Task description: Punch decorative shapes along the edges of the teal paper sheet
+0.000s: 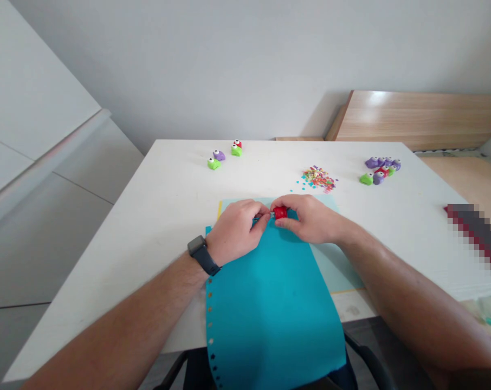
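A teal sheet of paper (pixel 270 292) lies on the white table (pixel 156 216) and hangs over its near edge, with a row of small punched holes along its left side. My right hand (pixel 310 219) is closed on a small red punch (pixel 280 212) at the sheet's far edge. My left hand (pixel 237 230), with a dark watch on the wrist, pinches the sheet's far edge just left of the punch. A lighter blue sheet (pixel 335 265) and a yellow one lie underneath.
Three small punches (pixel 225 153), green and purple, stand at the far left of the table. Several more punches (pixel 380 169) cluster at the far right. A pile of coloured paper bits (pixel 319 177) lies between them. A wooden board (pixel 416 119) leans behind the table.
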### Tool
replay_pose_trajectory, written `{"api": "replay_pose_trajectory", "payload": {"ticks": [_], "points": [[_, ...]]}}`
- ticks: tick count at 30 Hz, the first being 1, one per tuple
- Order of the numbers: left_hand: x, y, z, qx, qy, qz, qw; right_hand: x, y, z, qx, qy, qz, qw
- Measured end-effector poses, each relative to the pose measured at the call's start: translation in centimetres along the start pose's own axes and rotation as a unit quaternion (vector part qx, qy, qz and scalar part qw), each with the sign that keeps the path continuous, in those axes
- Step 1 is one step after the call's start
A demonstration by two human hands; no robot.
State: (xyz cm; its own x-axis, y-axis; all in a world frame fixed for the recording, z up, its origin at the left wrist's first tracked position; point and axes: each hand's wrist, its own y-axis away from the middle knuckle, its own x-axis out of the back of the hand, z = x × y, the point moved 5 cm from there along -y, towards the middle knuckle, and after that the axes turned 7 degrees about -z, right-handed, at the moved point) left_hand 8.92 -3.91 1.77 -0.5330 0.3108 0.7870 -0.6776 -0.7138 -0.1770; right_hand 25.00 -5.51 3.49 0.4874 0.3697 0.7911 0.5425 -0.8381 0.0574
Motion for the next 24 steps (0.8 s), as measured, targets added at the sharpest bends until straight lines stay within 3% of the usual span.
{"api": "replay_pose_trajectory", "payload": {"ticks": [24], "points": [[0.13, -0.01, 0.24, -0.001, -0.004, -0.002, 1.0, 0.59, 0.4, 0.76, -0.001, -0.087, -0.009, 0.996]]}}
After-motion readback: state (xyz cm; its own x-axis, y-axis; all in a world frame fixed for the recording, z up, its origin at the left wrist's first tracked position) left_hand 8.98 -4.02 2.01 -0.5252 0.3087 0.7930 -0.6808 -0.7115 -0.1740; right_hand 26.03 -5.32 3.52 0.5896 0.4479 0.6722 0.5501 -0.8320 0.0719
